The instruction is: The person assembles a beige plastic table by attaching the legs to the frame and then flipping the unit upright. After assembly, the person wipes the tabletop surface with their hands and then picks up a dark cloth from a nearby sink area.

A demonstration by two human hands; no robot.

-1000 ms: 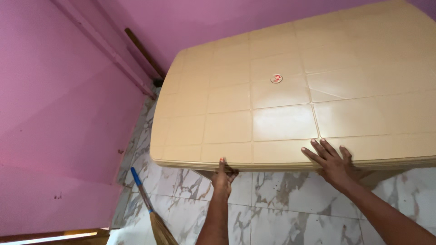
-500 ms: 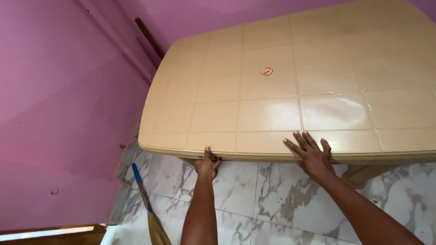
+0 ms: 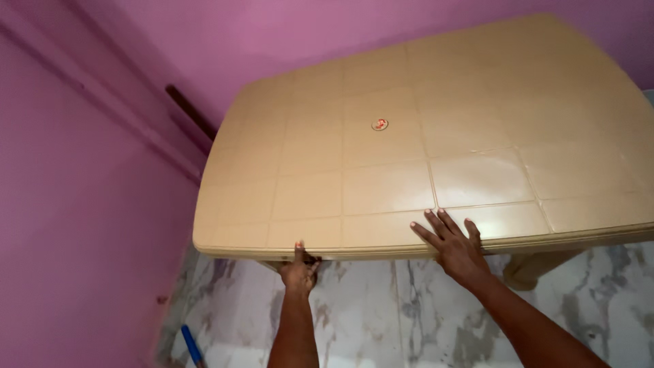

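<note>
A view from above looks down on a person's two bare hands at the near edge of a beige plastic table (image 3: 381, 184). On the far left, a pink wall (image 3: 75, 225) fills the side of the view and runs round behind the table. At the bottom left, a short piece of a blue handle (image 3: 191, 345) lies on the white marble-patterned floor (image 3: 368, 307), near the wall. A dark stick (image 3: 192, 112) leans in the corner beyond the table's far left edge.

The left hand (image 3: 300, 267) grasps the table's front rim near its left corner: the thumb lies on top of the edge and the fingers curl underneath, out of sight. The tabletop is moulded in a grid of square panels, with a small round red-and-white sticker (image 3: 380, 124) near its middle. It stands on the floor close to the walls.

To the right, the right hand (image 3: 453, 243) lies flat and open on the tabletop at the front edge, fingers spread, clasping nothing. Further right, a beige table leg (image 3: 538, 267) shows below the rim.
</note>
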